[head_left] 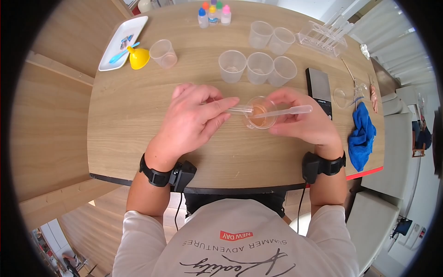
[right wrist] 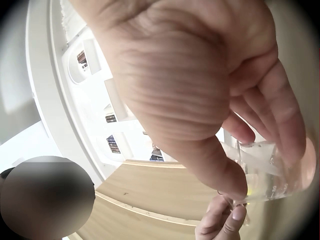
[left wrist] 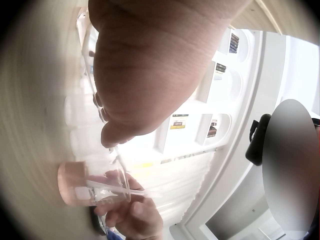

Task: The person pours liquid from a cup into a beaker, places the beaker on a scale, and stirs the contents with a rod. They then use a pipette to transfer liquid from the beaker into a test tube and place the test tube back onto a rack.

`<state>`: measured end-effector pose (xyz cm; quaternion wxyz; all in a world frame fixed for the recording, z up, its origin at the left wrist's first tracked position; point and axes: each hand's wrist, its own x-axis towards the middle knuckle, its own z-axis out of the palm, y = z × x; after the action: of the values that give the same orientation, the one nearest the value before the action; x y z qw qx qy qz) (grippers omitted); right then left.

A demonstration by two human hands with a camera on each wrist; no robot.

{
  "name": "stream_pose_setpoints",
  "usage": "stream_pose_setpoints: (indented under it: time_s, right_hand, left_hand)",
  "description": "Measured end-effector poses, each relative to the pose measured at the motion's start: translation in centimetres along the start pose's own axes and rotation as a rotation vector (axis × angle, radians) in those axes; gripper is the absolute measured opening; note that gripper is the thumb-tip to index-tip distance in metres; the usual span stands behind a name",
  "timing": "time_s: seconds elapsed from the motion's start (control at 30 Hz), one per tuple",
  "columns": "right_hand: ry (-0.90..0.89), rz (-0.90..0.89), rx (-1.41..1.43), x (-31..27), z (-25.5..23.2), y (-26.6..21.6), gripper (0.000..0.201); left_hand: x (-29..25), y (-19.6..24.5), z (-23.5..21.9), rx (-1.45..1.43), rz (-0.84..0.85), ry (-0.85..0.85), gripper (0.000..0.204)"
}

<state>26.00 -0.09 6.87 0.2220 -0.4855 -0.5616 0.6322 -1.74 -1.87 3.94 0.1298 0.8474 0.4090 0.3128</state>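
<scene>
My left hand pinches a clear test tube between thumb and fingers. The tube lies nearly level, its open end over the rim of a clear beaker. Pinkish-orange liquid covers the beaker's bottom. Around the beaker's far right side curl the fingers of my right hand, with the thumb on the near side. A translucent plastic dropper leans in the beaker, its bulb end sticking out to the right above the right hand. In the right wrist view, fingers and thumb grip the beaker's wall.
Several clear plastic cups stand beyond the hands; another cup is beside a yellow funnel and white tray. Dropper bottles stand at the back. To the right are a test tube rack, scale and blue cloth.
</scene>
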Motion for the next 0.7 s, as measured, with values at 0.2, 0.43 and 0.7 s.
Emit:
stream_pose_setpoints:
  time_s: [0.2,0.43,0.7]
  right_hand:
    - [-0.047,-0.083,-0.016,1.2,0.9,1.5,0.056]
    - [0.04,-0.169,-0.138,-0.2,1.2,-0.5,0.051]
    - [0.25,-0.485,-0.12,-0.1,0.7,1.5,0.033]
  left_hand:
    - [-0.3,-0.3,-0.7,-0.003,-0.014,-0.004,0.036]
    - [-0.5,-0.6,-1.3,-0.038,-0.057,-0.041,0.035]
    - [-0.3,-0.7,-1.3,-0.059,-0.072,-0.074,0.034]
